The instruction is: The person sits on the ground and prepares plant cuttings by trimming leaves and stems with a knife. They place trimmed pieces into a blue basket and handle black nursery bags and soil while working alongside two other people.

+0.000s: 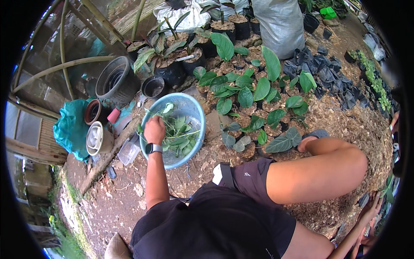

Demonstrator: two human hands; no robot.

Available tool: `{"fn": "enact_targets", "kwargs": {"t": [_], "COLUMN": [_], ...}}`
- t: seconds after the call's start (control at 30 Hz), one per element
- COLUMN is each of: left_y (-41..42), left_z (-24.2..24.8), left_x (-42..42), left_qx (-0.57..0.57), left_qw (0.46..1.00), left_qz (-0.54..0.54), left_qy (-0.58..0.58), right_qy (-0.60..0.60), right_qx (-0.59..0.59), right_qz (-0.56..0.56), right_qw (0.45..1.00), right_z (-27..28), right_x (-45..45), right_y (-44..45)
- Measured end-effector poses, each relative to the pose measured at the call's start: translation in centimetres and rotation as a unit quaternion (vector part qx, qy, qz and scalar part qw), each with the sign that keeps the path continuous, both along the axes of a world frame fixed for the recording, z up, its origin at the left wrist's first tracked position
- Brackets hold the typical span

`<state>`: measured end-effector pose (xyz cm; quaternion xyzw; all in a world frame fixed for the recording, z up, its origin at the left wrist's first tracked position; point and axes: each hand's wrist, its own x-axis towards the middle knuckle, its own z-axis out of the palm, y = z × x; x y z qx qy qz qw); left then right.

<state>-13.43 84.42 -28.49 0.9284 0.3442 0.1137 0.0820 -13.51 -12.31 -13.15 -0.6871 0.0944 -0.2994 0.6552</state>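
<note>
My left hand [154,129], with a smartwatch [149,148] on its wrist, reaches over the near left side of a round blue plastic basket [203,129]. Its fingers are curled around leafy green cuttings [167,109], and the fingertips are hidden. More loose cuttings [182,142] lie inside the basket. Far to the right, my right hand [372,207] is at the picture's rim, stretched out beside a green leaf [389,187]. Blur and distortion there hide whether it grips anything.
Broad-leaved seedlings [245,97] in dark bags stand ahead, with black plastic bags [336,77] heaped beyond. A white sack [279,29] rises behind. Left are a large grey pot [116,81], a white tub [100,139] and a clear container [128,151]. Another person's hands [368,241] show lower right.
</note>
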Motion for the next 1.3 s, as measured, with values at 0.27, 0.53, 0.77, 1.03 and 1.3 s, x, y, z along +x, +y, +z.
{"fn": "enact_targets", "kwargs": {"t": [0.27, 0.53, 0.77, 1.03, 1.3], "left_y": [-0.3, 2.9, 3.5, 4.8, 6.0], "left_z": [-15.0, -16.0, -17.6, -20.4, -11.2], "left_x": [6.8, 6.7, 7.4, 9.5, 6.4], "left_qx": [-0.155, -0.188, -0.569, -0.541, -0.169], "left_qw": [0.969, 0.972, 0.814, 0.823, 0.985], "left_qz": [0.120, 0.089, 0.104, 0.061, -0.020], "left_qy": [0.153, -0.110, -0.052, -0.164, 0.035], "right_qy": [-0.010, -0.009, 0.074, 0.147, 0.189], "right_qx": [-0.023, -0.049, -0.013, -0.075, -0.204], "right_qz": [0.029, 0.000, -0.016, 0.012, 0.033], "right_qw": [0.999, 0.999, 0.997, 0.986, 0.960], "right_z": [-0.5, 0.5, 1.8, 1.0, -1.1], "right_x": [-0.5, -1.9, -0.3, 0.9, 0.8], "right_y": [-0.5, 1.7, 4.7, 7.1, 7.1]}}
